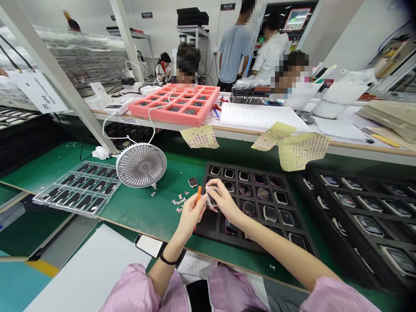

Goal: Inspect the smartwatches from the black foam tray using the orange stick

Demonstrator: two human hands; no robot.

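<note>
Over the near left corner of a black foam tray [214, 234] my two hands meet. In my right hand [222, 199] is a smartwatch body [212, 197], pinched between thumb and fingers and partly hidden by them. My left hand [191, 211] is closed around a thin orange stick-like tool [199, 193], its upper end beside the watch; whether it touches the watch I cannot tell. One loose watch body [193, 182] lies on the green mat just beyond my left hand. Small pale scraps [180, 200] are scattered to its left. Many watch bodies fill the foam tray's pockets.
A white desk fan [141, 165] stands at the left, near a clear plastic tray [73, 208] of black parts. Stacked foam trays with watches [367, 225] sit at the right. Above, a shelf holds a pink foam tray [201, 119] and papers [263, 115]. Several people are beyond it.
</note>
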